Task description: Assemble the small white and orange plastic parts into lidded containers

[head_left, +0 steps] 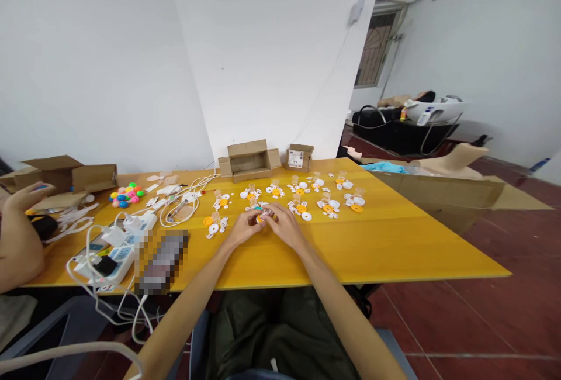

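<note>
Above the yellow table, my left hand (243,227) and my right hand (284,227) meet, with the fingers of both closed around a small plastic piece (262,217). Orange, white and a bit of teal show on this piece, but my fingers hide most of it. Around and behind my hands lie several small groups of parts: clear cups (215,216), orange discs (356,208), white discs (306,216) and little white pieces with dark holes or marks (223,225). One such group sits just left of my left hand.
Open cardboard box (249,163) and smaller box (300,158) stand by the wall. To the left are coloured balls (126,195), white cables (193,190), a power strip (127,249) and a blurred phone (163,263). Another person's arm (17,239) rests at far left.
</note>
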Demonstrator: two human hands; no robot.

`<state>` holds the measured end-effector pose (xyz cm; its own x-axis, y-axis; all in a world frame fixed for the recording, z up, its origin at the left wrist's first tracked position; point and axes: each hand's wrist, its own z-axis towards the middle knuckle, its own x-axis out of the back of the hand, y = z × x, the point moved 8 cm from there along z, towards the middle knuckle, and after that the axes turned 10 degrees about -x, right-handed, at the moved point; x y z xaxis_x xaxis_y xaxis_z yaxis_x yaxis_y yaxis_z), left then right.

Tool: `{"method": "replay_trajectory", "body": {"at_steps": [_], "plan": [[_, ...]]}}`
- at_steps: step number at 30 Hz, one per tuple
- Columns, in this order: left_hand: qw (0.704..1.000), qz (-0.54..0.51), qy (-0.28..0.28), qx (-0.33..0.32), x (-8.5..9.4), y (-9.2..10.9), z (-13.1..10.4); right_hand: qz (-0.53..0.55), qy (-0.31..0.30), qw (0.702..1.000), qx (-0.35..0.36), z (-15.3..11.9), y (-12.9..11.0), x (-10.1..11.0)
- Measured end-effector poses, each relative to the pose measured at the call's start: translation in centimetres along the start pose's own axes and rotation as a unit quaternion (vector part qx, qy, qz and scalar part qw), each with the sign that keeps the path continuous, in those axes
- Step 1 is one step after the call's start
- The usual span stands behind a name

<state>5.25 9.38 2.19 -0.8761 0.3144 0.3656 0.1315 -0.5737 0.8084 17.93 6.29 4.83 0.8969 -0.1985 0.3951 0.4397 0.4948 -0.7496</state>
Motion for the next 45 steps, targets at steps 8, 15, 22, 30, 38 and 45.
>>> {"method": "replay_trajectory", "body": {"at_steps": [8, 15, 22, 30, 38, 45], "plan": [[1.000, -0.015, -0.006, -0.011, -0.2, 0.3, 0.1, 0.006, -0.017, 1.000, 0.000, 0.0, 0.4, -0.2], [0.999, -0.042, 0.001, -0.005, -0.1, 0.3, 0.1, 0.035, -0.016, 0.999, 0.003, 0.1, 0.1, -0.1], [0.992, -0.122, 0.038, 0.024, 0.4, -1.0, 0.0, 0.084, -0.017, 0.996, -0.022, 0.6, 0.5, 0.1], [0.991, -0.125, 0.042, 0.034, 0.7, -0.1, 0.1, 0.111, -0.016, 0.993, -0.024, 0.8, 0.7, 0.1], [0.991, -0.121, 0.043, 0.048, 0.7, 0.0, 0.1, 0.103, -0.026, 0.994, -0.026, 0.8, 0.8, 0.0], [0.991, -0.116, 0.046, 0.036, 0.7, 0.1, 0.1, 0.101, -0.015, 0.994, -0.043, 0.8, 1.3, 0.1]]}}
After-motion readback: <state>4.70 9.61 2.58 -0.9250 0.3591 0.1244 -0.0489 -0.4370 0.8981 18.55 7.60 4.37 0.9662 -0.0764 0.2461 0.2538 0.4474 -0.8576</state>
